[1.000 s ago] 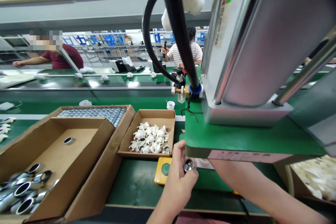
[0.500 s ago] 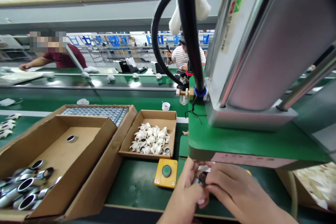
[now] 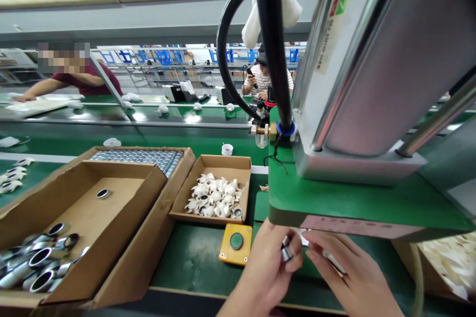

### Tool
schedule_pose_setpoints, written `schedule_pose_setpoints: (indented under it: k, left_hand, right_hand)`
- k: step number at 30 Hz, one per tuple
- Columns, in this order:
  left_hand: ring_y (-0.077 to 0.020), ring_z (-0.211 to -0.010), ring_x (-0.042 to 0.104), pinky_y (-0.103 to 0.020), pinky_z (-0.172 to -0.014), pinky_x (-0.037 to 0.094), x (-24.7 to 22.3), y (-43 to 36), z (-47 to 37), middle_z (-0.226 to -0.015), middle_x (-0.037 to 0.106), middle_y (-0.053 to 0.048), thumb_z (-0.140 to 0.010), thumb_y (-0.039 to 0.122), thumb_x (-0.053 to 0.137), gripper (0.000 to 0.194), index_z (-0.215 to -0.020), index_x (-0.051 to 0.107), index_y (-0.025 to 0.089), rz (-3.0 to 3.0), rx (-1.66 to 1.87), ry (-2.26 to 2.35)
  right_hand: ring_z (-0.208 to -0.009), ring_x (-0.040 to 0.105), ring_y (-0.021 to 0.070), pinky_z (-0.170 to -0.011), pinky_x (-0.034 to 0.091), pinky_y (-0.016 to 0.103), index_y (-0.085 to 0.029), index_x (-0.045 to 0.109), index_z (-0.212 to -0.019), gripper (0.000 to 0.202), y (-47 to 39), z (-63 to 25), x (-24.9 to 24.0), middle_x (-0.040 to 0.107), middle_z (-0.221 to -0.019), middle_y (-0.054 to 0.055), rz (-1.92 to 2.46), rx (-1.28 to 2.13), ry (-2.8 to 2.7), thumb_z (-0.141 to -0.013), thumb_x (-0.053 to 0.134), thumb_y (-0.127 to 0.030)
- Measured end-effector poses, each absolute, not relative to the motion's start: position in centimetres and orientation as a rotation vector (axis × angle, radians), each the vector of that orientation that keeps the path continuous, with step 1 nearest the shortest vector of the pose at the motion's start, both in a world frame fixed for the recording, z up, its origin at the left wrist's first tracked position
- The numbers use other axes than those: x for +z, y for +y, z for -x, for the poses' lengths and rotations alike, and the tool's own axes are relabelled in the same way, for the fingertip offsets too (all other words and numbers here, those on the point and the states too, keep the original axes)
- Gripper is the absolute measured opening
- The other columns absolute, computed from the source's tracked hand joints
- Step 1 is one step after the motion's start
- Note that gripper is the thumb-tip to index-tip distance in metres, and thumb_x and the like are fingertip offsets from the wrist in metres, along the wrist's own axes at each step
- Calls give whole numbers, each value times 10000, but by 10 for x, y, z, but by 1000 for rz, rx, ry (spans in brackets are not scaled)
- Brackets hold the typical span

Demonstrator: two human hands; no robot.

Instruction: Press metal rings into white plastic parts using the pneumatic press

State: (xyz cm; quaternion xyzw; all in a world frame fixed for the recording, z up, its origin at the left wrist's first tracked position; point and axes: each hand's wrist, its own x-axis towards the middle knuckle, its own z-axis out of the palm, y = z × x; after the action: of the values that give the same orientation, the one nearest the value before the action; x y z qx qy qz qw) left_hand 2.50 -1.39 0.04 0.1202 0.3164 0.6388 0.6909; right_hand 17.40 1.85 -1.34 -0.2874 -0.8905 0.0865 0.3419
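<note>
Below the front edge of the green press plate (image 3: 357, 208), my left hand (image 3: 269, 262) is closed around a shiny metal ring (image 3: 286, 250). Just to its right is my right hand (image 3: 345, 267), its fingers bent together around a small pale piece (image 3: 334, 262) that shows between them; what exactly it is cannot be made out. Another bit of white shows between the two hands, partly hidden by the right fingertips. The yellow box with a green button (image 3: 236, 241) sits left of my left hand.
A carton (image 3: 126, 223) at the left holds metal rings (image 3: 42, 257). Beside it stands a small carton (image 3: 210, 159) of white finned parts (image 3: 215, 195). The press cylinder (image 3: 394, 69) rises at the right, with a black hose (image 3: 223, 44). Two people work across the conveyor (image 3: 178, 133).
My hands have moved apart; the ring stays in my left hand and the right has drawn away to the right. White cups on the conveyor have shifted slightly left.
</note>
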Motion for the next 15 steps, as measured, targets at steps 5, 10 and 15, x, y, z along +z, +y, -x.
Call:
schedule_pose_setpoints:
  k: [5,10,15]
  left_hand:
    - [-31,-442,270,-149,-386,183,11,9,-32,-563,382,63,-715,297,679,260,-697,450,177,-305,1399,560]
    - [-35,-440,240,-149,-380,165,5,12,-38,-561,335,73,-687,325,691,300,-646,433,179,-338,1386,608]
    - [-64,-396,228,-184,-374,132,4,-9,-12,-447,356,61,-748,317,642,253,-595,487,188,-522,1439,899]
  right_hand:
    - [-823,651,102,-714,530,157,-275,481,-1160,258,16,-184,-17,675,-952,-17,825,331,-2263,-903,481,-282]
    - [-811,653,86,-681,537,134,-290,448,-1210,311,19,-205,-36,676,-952,-30,935,370,-2276,-902,486,-294]
    - [-781,672,142,-659,573,209,-324,522,-1161,292,22,-232,-63,686,-894,-29,1021,228,-2279,-875,517,-382]
